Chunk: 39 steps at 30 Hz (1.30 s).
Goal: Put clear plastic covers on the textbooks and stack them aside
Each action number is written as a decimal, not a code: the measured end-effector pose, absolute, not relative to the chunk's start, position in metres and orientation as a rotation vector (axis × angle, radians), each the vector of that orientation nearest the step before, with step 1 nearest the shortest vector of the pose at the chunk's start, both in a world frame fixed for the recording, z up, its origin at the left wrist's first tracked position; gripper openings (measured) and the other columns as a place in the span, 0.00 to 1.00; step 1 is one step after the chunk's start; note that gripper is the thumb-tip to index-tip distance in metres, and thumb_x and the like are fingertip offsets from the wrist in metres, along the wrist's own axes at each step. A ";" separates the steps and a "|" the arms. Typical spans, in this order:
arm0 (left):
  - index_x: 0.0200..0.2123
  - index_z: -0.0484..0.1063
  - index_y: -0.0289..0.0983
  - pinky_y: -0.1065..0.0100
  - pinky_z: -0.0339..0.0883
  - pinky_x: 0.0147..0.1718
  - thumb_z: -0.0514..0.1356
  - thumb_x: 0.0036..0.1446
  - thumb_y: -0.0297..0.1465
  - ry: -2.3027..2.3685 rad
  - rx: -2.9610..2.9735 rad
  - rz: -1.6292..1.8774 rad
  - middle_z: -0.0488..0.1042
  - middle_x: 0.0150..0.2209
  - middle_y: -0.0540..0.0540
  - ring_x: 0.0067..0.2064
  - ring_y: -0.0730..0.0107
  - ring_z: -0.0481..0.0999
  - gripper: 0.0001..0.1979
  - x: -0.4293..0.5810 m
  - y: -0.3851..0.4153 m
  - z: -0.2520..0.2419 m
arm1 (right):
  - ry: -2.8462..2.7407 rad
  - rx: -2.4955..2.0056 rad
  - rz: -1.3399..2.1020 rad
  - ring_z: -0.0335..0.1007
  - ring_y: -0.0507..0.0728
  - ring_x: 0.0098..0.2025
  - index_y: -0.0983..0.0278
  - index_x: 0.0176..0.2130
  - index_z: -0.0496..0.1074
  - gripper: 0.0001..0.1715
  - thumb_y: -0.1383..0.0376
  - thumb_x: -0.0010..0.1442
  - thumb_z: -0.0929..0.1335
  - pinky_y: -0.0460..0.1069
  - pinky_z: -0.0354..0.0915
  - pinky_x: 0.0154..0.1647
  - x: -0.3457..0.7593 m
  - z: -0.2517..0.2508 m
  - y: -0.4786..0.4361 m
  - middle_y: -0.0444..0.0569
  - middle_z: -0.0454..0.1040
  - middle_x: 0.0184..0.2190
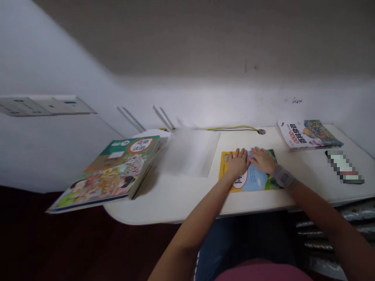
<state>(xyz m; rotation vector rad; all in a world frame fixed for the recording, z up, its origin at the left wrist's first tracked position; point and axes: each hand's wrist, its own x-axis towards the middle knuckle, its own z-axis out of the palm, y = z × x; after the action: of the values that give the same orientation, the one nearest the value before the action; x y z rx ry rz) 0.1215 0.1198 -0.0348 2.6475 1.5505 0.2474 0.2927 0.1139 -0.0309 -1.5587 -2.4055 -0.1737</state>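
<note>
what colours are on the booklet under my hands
The booklet is mainly yellow, blue and green; head view.

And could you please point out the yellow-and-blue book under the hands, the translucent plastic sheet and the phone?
Yellow-and-blue book (252, 178): head view, light-blue part of its cover.
Translucent plastic sheet (190, 154): head view, middle of its surface.
Phone (345, 168): head view, middle of its pixelated upper side.

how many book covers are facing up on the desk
3: one topping the left stack, one on the yellow-and-blue book under the left hand and right hand, one topping the right stack. Other covers may be hidden inside the stacks.
</note>
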 end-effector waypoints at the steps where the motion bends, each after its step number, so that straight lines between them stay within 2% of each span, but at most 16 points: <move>1: 0.63 0.53 0.35 0.43 0.43 0.59 0.40 0.64 0.41 1.542 2.652 0.250 0.53 0.65 0.41 0.65 0.50 0.49 0.28 0.120 0.120 -0.035 | -2.463 -1.501 -0.160 0.55 0.58 0.61 0.66 0.55 0.65 0.24 0.58 0.64 0.59 0.52 0.50 0.59 0.286 -0.034 0.111 0.54 0.65 0.58; 5: 0.63 0.53 0.35 0.48 0.43 0.60 0.40 0.64 0.40 1.539 2.657 0.263 0.54 0.64 0.42 0.65 0.54 0.50 0.27 0.112 0.122 -0.033 | -2.567 -1.435 -0.118 0.50 0.61 0.64 0.72 0.60 0.58 0.33 0.53 0.65 0.56 0.56 0.49 0.61 0.296 -0.047 0.108 0.59 0.57 0.62; 10: 0.61 0.55 0.32 0.54 0.46 0.60 0.42 0.63 0.40 1.637 2.604 0.295 0.55 0.64 0.37 0.64 0.55 0.52 0.27 0.094 0.121 -0.031 | -2.476 -1.573 -0.165 0.49 0.64 0.64 0.76 0.60 0.57 0.35 0.53 0.65 0.55 0.57 0.52 0.60 0.346 -0.058 0.109 0.64 0.56 0.62; 12: 0.60 0.57 0.32 0.56 0.48 0.59 0.42 0.63 0.39 1.697 2.566 0.329 0.58 0.62 0.36 0.63 0.56 0.55 0.26 0.084 0.121 -0.028 | -2.442 -1.610 -0.189 0.50 0.65 0.64 0.78 0.60 0.57 0.36 0.53 0.65 0.55 0.58 0.53 0.60 0.357 -0.062 0.108 0.66 0.57 0.61; 15: 0.53 0.64 0.33 0.55 0.53 0.55 0.42 0.63 0.40 1.801 2.486 0.376 0.67 0.54 0.35 0.57 0.56 0.63 0.23 0.075 0.128 -0.024 | -2.427 -1.626 -0.205 0.51 0.66 0.63 0.78 0.60 0.56 0.36 0.54 0.65 0.55 0.59 0.53 0.60 0.361 -0.066 0.107 0.67 0.57 0.61; 19: 0.44 0.69 0.32 0.53 0.58 0.49 0.45 0.61 0.42 1.884 2.358 0.395 0.70 0.46 0.32 0.52 0.50 0.67 0.22 0.073 0.152 -0.019 | -2.416 -1.638 -0.224 0.50 0.66 0.64 0.78 0.60 0.55 0.36 0.54 0.64 0.55 0.59 0.52 0.60 0.357 -0.068 0.106 0.66 0.56 0.61; 23: 0.34 0.73 0.33 0.56 0.60 0.45 0.51 0.57 0.45 1.836 2.219 0.394 0.74 0.41 0.32 0.48 0.48 0.71 0.21 0.073 0.180 -0.013 | -2.409 -1.669 -0.227 0.50 0.65 0.64 0.77 0.61 0.55 0.36 0.53 0.64 0.55 0.58 0.52 0.60 0.356 -0.068 0.106 0.65 0.56 0.62; 26: 0.26 0.73 0.34 0.60 0.63 0.41 0.54 0.54 0.46 1.786 2.070 0.417 0.76 0.35 0.34 0.42 0.51 0.74 0.20 0.064 0.189 -0.008 | -2.406 -1.674 -0.230 0.50 0.65 0.64 0.76 0.61 0.55 0.36 0.53 0.64 0.55 0.58 0.52 0.60 0.356 -0.069 0.106 0.64 0.56 0.62; 28: 0.28 0.73 0.34 0.62 0.63 0.39 0.54 0.55 0.44 1.767 1.947 0.479 0.76 0.35 0.35 0.41 0.53 0.74 0.19 0.055 0.184 -0.006 | -2.398 -1.679 -0.230 0.50 0.64 0.64 0.74 0.61 0.55 0.35 0.53 0.64 0.55 0.58 0.53 0.60 0.356 -0.069 0.106 0.63 0.56 0.62; 30: 0.35 0.72 0.34 0.64 0.64 0.37 0.51 0.57 0.43 1.732 1.811 0.557 0.77 0.37 0.37 0.41 0.57 0.75 0.18 0.043 0.169 -0.006 | -2.388 -1.689 -0.229 0.50 0.64 0.64 0.73 0.62 0.54 0.35 0.53 0.64 0.55 0.58 0.52 0.60 0.356 -0.070 0.106 0.63 0.56 0.62; 33: 0.40 0.70 0.33 0.67 0.66 0.33 0.50 0.57 0.44 1.602 1.619 0.612 0.77 0.37 0.39 0.37 0.64 0.76 0.21 0.025 0.133 -0.006 | -2.385 -1.692 -0.235 0.49 0.63 0.64 0.72 0.62 0.54 0.35 0.53 0.64 0.55 0.58 0.52 0.60 0.355 -0.070 0.106 0.62 0.56 0.62; 36: 0.37 0.70 0.33 0.69 0.67 0.28 0.53 0.55 0.46 1.427 1.464 0.595 0.77 0.32 0.42 0.32 0.67 0.76 0.21 0.012 0.097 -0.007 | -2.400 -1.672 -0.234 0.49 0.63 0.64 0.71 0.62 0.54 0.34 0.54 0.64 0.56 0.58 0.52 0.60 0.354 -0.067 0.104 0.61 0.55 0.63; 39: 0.34 0.66 0.36 0.72 0.66 0.23 0.60 0.49 0.44 1.234 1.168 0.669 0.75 0.29 0.46 0.27 0.71 0.74 0.17 0.013 0.073 -0.006 | -2.387 -1.645 -0.180 0.49 0.64 0.64 0.71 0.61 0.56 0.33 0.54 0.64 0.56 0.59 0.52 0.60 0.352 -0.065 0.103 0.61 0.55 0.63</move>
<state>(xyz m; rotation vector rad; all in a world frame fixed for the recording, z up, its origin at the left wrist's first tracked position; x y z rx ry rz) 0.0134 0.0726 -0.0061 1.1682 1.2344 0.6692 0.3524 0.1027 -0.0650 -1.6452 -2.3867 -0.1798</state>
